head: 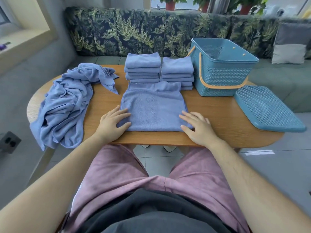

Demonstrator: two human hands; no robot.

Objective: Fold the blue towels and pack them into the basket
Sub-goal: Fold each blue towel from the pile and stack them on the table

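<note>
A blue towel lies folded over once on the wooden table in front of me. My left hand rests flat on its near left corner, and my right hand presses its near right corner with straight fingers. Behind it stand two stacks of folded blue towels. A heap of unfolded blue towels lies at the left and hangs over the table's edge. The blue basket with orange handles stands open at the back right; no towel shows inside it.
The basket's blue lid lies on the table's right end, partly over the edge. A leaf-patterned sofa runs behind the table. My legs in pink shorts are under the near edge.
</note>
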